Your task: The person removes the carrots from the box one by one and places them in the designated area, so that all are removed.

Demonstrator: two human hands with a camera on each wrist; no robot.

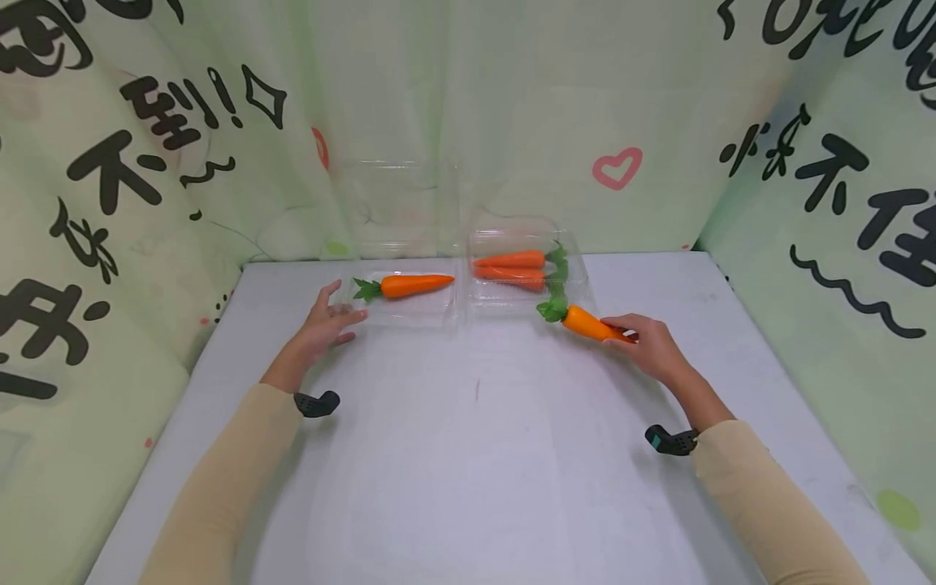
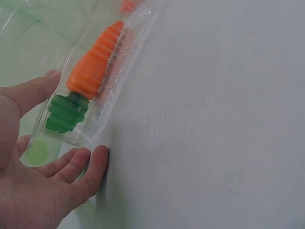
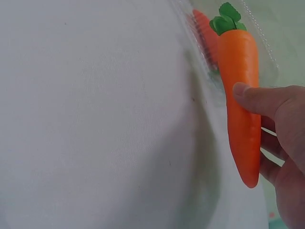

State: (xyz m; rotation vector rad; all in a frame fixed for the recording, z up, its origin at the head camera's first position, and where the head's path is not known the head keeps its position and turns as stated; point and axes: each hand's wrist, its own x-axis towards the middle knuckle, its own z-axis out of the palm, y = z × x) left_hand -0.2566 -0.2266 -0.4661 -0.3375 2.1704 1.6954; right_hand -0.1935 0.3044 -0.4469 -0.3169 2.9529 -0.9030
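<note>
My right hand (image 1: pixel 647 345) pinches an orange carrot (image 3: pixel 240 90) with green leaves between thumb and fingers. The leaves of that carrot point toward the front right corner of a clear plastic box (image 1: pixel 497 305), in which two more carrots (image 1: pixel 510 276) lie with their leaves to the right. At the left end of the box's other half, a clear tray (image 1: pixel 431 313), my left hand (image 1: pixel 322 325) has its fingers spread. Its thumb (image 2: pixel 40 90) is by the tray's rim and the other fingers are close beside the end wall. One carrot (image 1: pixel 417 284) lies in this tray, leaves to the left.
A transparent raised lid (image 1: pixel 398 203) stands behind the left tray against the curtain. The white table (image 1: pixel 468 455) ends at a pale green curtain (image 1: pixel 526 97) with black writing at the back and sides. Each wrist wears a dark camera mount (image 1: pixel 318 404).
</note>
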